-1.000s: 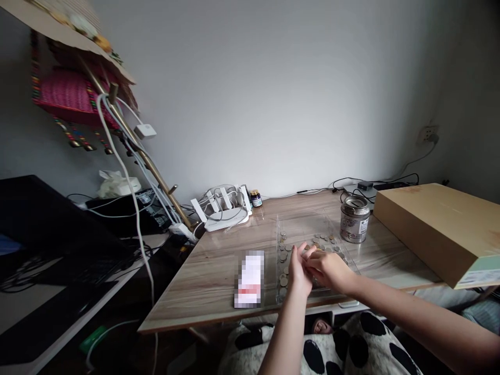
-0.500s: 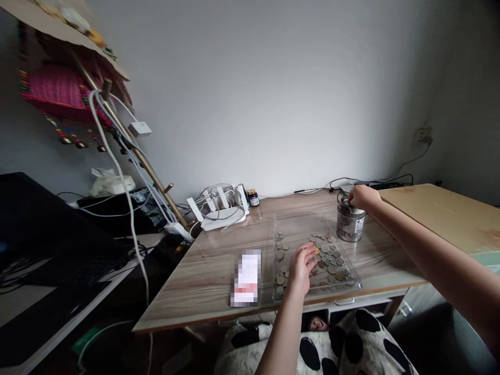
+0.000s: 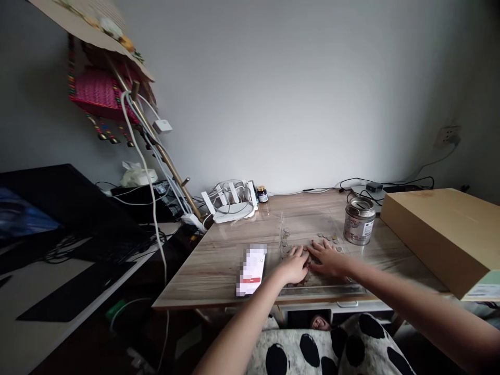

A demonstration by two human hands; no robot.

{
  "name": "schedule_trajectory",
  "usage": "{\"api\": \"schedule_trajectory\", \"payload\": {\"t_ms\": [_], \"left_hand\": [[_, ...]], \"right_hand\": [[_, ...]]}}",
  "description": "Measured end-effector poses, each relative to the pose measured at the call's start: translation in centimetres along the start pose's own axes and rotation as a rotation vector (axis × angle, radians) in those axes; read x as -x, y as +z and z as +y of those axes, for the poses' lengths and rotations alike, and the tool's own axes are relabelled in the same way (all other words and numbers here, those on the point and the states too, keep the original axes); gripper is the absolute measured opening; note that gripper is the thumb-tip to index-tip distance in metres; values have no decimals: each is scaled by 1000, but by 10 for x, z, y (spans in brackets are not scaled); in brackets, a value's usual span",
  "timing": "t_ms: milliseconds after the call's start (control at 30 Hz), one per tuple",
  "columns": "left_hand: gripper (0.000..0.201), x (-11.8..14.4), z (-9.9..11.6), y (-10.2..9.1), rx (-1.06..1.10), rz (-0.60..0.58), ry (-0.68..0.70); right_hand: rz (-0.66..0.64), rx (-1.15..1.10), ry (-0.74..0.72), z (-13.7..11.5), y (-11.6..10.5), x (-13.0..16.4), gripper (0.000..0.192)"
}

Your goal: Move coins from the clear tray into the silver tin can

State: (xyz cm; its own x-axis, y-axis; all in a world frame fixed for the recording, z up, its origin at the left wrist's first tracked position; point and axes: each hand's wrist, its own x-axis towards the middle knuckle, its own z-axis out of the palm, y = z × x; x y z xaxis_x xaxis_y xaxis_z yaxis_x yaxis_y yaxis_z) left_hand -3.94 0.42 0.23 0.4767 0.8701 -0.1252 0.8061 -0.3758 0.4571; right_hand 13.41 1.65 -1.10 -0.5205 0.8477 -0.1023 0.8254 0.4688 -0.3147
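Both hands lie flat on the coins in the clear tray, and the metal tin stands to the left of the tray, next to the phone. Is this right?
Not quite. In the head view the metal tin stands to the right of the clear tray, near the cardboard box; the phone lies on the tray's left. The rest holds: the left hand and right hand lie on the coins.

both forearms extended forward and converging, left hand (image 3: 292,266) and right hand (image 3: 327,259) side by side, palms down, fingers spread flat, fingertips nearly touching at the centre.
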Motion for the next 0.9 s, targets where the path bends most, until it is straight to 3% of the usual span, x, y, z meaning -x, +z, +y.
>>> {"api": "schedule_trajectory", "payload": {"t_ms": [67,133,200,300,500,633,700,900], "left_hand": [[46,12,3,-4,-53,-43,102],[38,19,6,-13,-75,-109,113],[36,21,9,-22,-96,-172,60],[42,15,12,-28,-161,-214,4],[46,10,20,-23,-187,-244,-67],[25,16,18,-19,-105,-266,-3],[21,18,18,-17,-84,-257,-9],[29,17,17,-18,-25,-267,-112]], "right_hand": [[34,-37,-106,-4,1,7,64],[67,-74,-173,-9,-3,13,51],[41,-116,-156,-14,-7,16,44],[1,-113,-103,-18,-10,12,52],[-55,-98,5,-22,-9,10,64],[-129,-69,-75,-30,-11,15,33],[-168,-95,-126,-34,-11,16,27],[-217,-160,-142,-33,-15,15,41]]}}
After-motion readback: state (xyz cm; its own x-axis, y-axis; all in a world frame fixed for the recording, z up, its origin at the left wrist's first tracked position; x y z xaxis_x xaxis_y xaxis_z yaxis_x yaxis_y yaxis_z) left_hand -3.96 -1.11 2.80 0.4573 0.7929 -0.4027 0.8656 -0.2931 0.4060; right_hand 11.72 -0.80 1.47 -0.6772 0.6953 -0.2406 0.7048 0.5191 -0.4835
